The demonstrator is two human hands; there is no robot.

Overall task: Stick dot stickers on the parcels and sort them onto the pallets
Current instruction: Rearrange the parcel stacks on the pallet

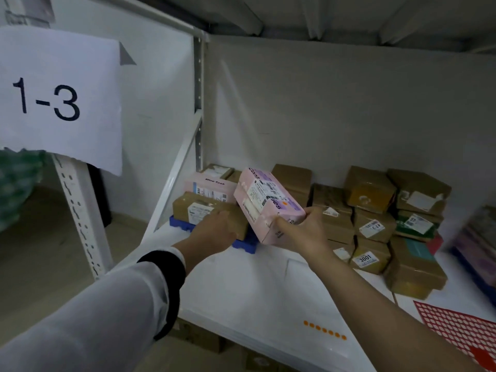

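Observation:
My right hand [306,229] grips the near end of a pink parcel [264,202] with a white label and an orange dot sticker, held tilted above a blue pallet [243,241]. My left hand [214,228] rests against the side of a brown parcel [206,210] that lies on that pallet. Behind it sits another pink parcel [209,187]. A row of orange dot stickers [324,330] lies on the white shelf near the front edge. A red sticker sheet [456,326] with most dots removed lies at the right.
Several brown parcels [375,208] are stacked on the white shelf [255,285] to the right. Part of a second blue pallet [475,272] shows at the far right edge. A shelf post [80,213] and a paper sign "1-3" [56,100] stand at the left.

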